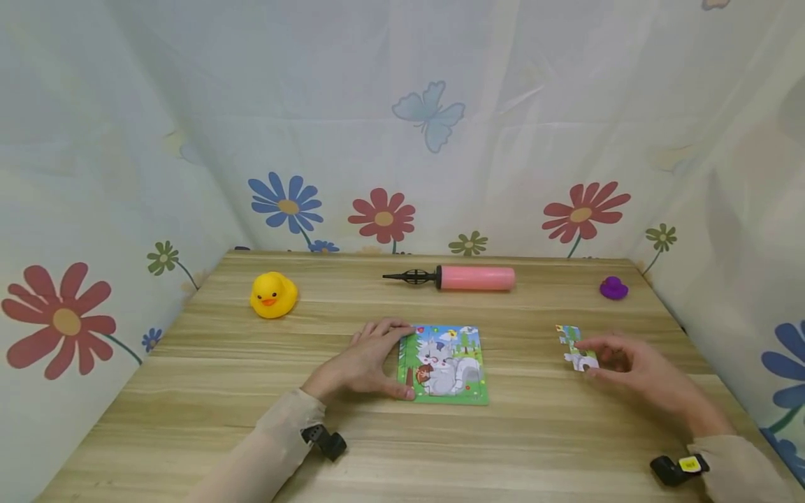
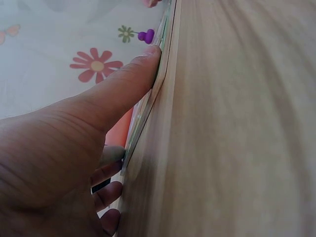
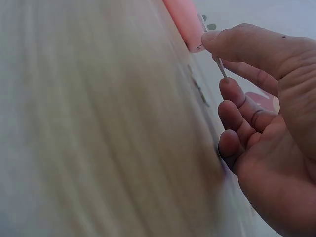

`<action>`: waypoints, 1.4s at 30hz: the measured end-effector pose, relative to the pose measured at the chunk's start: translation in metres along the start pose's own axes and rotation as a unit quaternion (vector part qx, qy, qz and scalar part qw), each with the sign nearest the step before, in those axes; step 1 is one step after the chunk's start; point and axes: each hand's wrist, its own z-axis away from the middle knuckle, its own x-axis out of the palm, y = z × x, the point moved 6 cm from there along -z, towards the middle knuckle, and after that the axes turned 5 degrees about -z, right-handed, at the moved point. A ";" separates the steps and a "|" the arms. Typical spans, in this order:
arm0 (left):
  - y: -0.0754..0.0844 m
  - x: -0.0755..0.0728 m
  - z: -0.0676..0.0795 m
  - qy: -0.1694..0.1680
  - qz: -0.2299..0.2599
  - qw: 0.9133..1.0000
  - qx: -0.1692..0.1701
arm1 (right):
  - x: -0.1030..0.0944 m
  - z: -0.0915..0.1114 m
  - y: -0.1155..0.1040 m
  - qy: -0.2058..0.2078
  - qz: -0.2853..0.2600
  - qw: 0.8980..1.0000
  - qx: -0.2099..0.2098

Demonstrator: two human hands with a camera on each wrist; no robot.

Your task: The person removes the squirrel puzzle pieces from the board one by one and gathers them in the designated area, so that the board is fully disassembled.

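Note:
A jigsaw puzzle (image 1: 448, 367) with a grey squirrel picture lies in its tray in the middle of the table. My left hand (image 1: 371, 360) rests along its left side, thumb extended over the near left corner and fingers at the far left. The left wrist view shows that thumb (image 2: 131, 81) pressing on the puzzle's edge. Off to the right, my right hand (image 1: 638, 367) pinches a puzzle piece (image 1: 581, 360) between thumb and fingers. Just beyond it another puzzle piece (image 1: 569, 332) shows; whether it is held or lying is unclear. Seen edge-on in the right wrist view, the held piece (image 3: 222, 69) looks thin.
A pink hand pump (image 1: 478, 278) with a black nozzle lies behind the puzzle. Toward the back left sits a yellow rubber duck (image 1: 273, 295), and a small purple duck (image 1: 613, 288) is at the back right. Flower-printed curtains (image 1: 352, 126) enclose the wooden table (image 1: 478, 454).

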 end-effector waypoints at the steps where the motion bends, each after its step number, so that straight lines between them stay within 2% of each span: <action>1: 0.000 0.000 0.000 0.000 -0.001 1.000 0.000 | 0.001 0.001 0.002 -0.001 0.000 1.000 0.001; 14: -0.001 0.001 0.001 -0.010 -0.001 1.000 -0.004 | 0.008 0.003 0.011 -0.012 -0.002 1.000 0.017; 22: -0.003 0.002 -0.002 -0.007 -0.001 1.000 -0.008 | 0.008 0.002 0.010 -0.017 0.002 1.000 0.005; 42: -0.002 0.002 0.000 -0.005 0.003 1.000 -0.009 | 0.009 0.000 0.012 -0.032 0.011 0.999 0.037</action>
